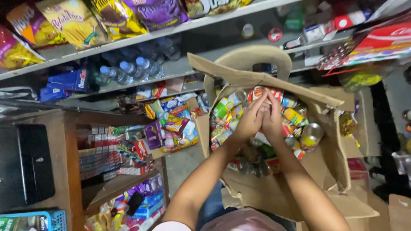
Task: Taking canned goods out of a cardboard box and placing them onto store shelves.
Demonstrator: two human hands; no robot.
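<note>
Down at the bottom edge of the frame, two bare forearms rise from the person's pinkish top and meet in the middle of the picture. The left hand and the right hand are pressed side by side, palms almost together, fingers drawn in narrow and pointing up the frame; whether they actually pinch something between them I cannot tell, since the backs of the hands hide it. Right at the fingertips sits a round tin can with an orange-and-white label, touching or just beside them. Both hands hover inside the open brown cardboard box, centre right, its flaps folded outward, and the box is packed with small tins and cans in green, yellow, red and bare silver, lying at all angles. To the left of the box, a heap of bright snack packets and small wrapped goods spills along a low shelf. Lower left, a wooden tabletop carries a flat black metal cash box, with stacked small cartons on the shelf beside it. Further up, clear plastic water bottles with blue caps lie on a grey shelf, and along the top left hang yellow and purple crisp bags.
</note>
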